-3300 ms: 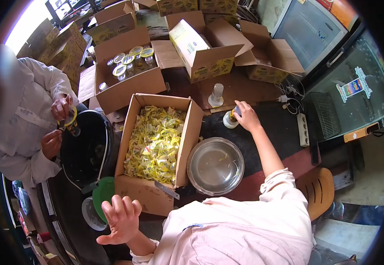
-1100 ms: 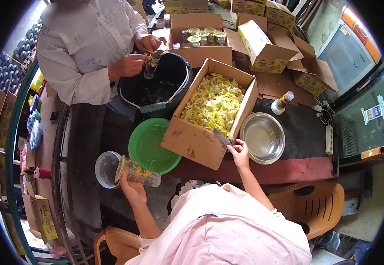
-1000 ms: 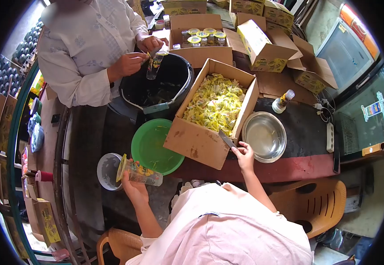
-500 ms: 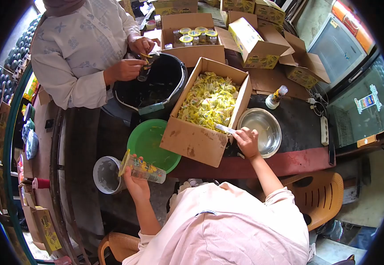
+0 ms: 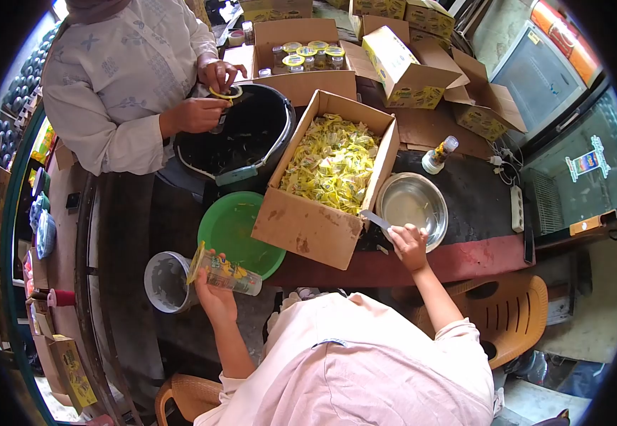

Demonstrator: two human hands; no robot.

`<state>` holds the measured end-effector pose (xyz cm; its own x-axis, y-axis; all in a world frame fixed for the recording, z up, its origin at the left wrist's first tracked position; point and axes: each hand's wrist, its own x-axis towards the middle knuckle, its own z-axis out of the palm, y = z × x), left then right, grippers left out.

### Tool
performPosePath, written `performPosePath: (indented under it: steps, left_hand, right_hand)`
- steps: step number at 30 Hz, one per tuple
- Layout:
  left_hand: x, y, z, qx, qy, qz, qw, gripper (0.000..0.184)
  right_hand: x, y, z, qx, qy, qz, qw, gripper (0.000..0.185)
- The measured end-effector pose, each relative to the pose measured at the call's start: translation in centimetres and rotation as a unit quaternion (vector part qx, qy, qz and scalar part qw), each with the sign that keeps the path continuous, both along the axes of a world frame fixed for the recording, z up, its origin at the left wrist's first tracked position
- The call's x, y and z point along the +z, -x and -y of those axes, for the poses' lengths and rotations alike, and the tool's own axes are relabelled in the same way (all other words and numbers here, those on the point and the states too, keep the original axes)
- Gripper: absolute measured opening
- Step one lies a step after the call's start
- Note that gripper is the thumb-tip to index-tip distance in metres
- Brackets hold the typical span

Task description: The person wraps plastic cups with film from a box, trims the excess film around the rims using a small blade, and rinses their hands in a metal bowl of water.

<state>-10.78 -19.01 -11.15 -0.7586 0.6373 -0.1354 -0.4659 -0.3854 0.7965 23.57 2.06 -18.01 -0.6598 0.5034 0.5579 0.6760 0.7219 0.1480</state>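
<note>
My left hand (image 5: pixel 217 302) is wrapped round a clear plastic cup (image 5: pixel 236 277) with a yellow rim and a printed label, tilted on its side near the green basin (image 5: pixel 234 220). In my right hand (image 5: pixel 410 247) is a knife (image 5: pixel 375 219), its blade pointing left over the near corner of a cardboard box (image 5: pixel 307 234). That box holds a heap of yellow and clear plastic scraps (image 5: pixel 333 163). Just behind my right hand sits a round metal bowl (image 5: pixel 413 202).
A co-worker (image 5: pixel 120 78) at the upper left holds a yellow-rimmed cup over a black bucket (image 5: pixel 237 135). A white tub (image 5: pixel 168 282) stands left of my left hand. Upright cups (image 5: pixel 440 155) stand behind the bowl. Open cartons (image 5: pixel 408 67) line the back; a power strip (image 5: pixel 517 209) lies right.
Since the oldest frame, my left hand has taken hold of a cup and my right hand has left the upright cups and picked up the knife. Lately the knife has moved slightly right.
</note>
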Motion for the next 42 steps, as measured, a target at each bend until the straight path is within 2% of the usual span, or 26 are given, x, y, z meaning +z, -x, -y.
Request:
performPosePath:
  steps: [4, 5, 8, 9, 10, 12, 15, 18, 19, 23, 26, 29, 30, 32, 34, 35, 36, 37, 38, 40, 41, 42]
  left_hand:
    - [0.0, 0.0, 0.1, 0.0, -0.003, -0.001, 1.0, 0.043]
    - [0.0, 0.1, 0.1, -0.001, -0.003, -0.004, 1.0, 0.042]
    - [0.1, 0.1, 0.2, 0.005, -0.001, -0.002, 1.0, 0.042]
    - [0.1, 0.1, 0.0, 0.012, 0.0, 0.004, 1.0, 0.042]
    - [0.1, 0.0, 0.0, 0.018, 0.0, 0.011, 1.0, 0.042]
    - [0.2, -0.1, -0.1, 0.015, -0.003, 0.014, 1.0, 0.041]
    - [0.3, -0.3, 0.0, 0.017, -0.004, 0.015, 1.0, 0.041]
    - [-0.2, -0.1, 0.3, 0.015, -0.005, 0.02, 1.0, 0.041]
    - [-0.4, 0.0, 0.5, 0.014, -0.006, 0.023, 1.0, 0.041]
    - [-0.4, 0.1, 0.6, 0.011, -0.004, 0.007, 1.0, 0.042]
    - [0.1, 0.4, 0.1, 0.012, -0.014, 0.005, 1.0, 0.044]
    - [2.1, 1.0, -1.3, -0.01, -0.065, -0.019, 0.998, 0.047]
    - [3.0, 1.3, -2.1, -0.023, -0.088, -0.039, 0.995, 0.048]
    - [4.5, 2.4, -4.1, -0.052, -0.132, -0.074, 0.987, 0.05]
    - [6.3, 3.6, -6.7, -0.09, -0.173, -0.098, 0.976, 0.053]
    - [7.8, 3.5, -8.2, -0.067, -0.163, -0.129, 0.976, 0.052]
    - [9.4, 3.1, -9.8, -0.045, -0.15, -0.159, 0.975, 0.052]
    - [10.0, 3.5, -11.3, -0.036, -0.141, -0.219, 0.965, 0.051]
    - [11.0, 3.6, -12.6, -0.045, -0.143, -0.222, 0.963, 0.044]
    - [9.5, 6.0, -16.5, -0.028, -0.106, -0.307, 0.945, 0.039]
    - [9.4, 6.1, -18.1, 0.019, -0.111, -0.338, 0.934, 0.036]
    - [9.2, 6.0, -19.7, 0.065, -0.116, -0.369, 0.92, 0.032]
  right_hand:
    - [1.7, 0.1, 0.2, -0.049, 0.019, -0.08, 0.995, 0.014]
    - [2.2, 0.5, -0.1, -0.057, 0.019, -0.136, 0.989, 0.014]
    - [3.4, 2.1, -1.5, -0.085, 0.145, -0.324, 0.931, 0.015]
    - [3.0, 2.7, -2.3, -0.072, 0.227, -0.399, 0.886, 0.012]
    - [2.2, 3.5, -3.3, -0.061, 0.324, -0.472, 0.817, 0.011]
    - [0.2, 5.0, -5.1, -0.035, 0.498, -0.592, 0.633, 0.01]
    - [-2.0, 5.9, -6.5, -0.068, 0.543, -0.601, 0.582, 0.011]
    - [-3.6, 5.1, -6.5, -0.081, 0.557, -0.569, 0.599, 0.01]
    - [-3.6, 4.5, -6.2, -0.102, 0.541, -0.544, 0.634, 0.01]
    - [-4.4, 1.2, -5.2, -0.13, 0.552, -0.527, 0.633, 0.01]
    - [-4.2, -1.5, -4.3, -0.131, 0.585, -0.554, 0.578, 0.012]
    - [-2.3, -2.0, -2.5, -0.079, 0.608, -0.627, 0.48, 0.016]
    - [-1.9, -2.1, -2.1, -0.067, 0.623, -0.646, 0.436, 0.014]
    - [-0.5, -1.1, -1.1, -0.072, 0.627, -0.675, 0.381, 0.012]
    - [-0.2, 0.2, -0.7, -0.09, 0.621, -0.683, 0.375, 0.01]
    - [-0.3, 0.9, -0.6, -0.107, 0.597, -0.674, 0.421, 0.01]
    - [-1.6, 1.6, -1.0, -0.051, 0.54, -0.676, 0.499, 0.008]
    - [-2.0, 2.4, -1.0, -0.056, 0.502, -0.669, 0.546, 0.006]
    - [-2.1, 3.2, -1.0, -0.062, 0.461, -0.659, 0.591, 0.005]
    - [0.9, 5.9, 0.5, -0.137, 0.308, -0.526, 0.781, 0.006]
    - [1.5, 6.5, 0.8, -0.121, 0.192, -0.422, 0.878, 0.007]
    - [2.5, 7.4, 1.3, -0.112, 0.123, -0.34, 0.926, 0.01]
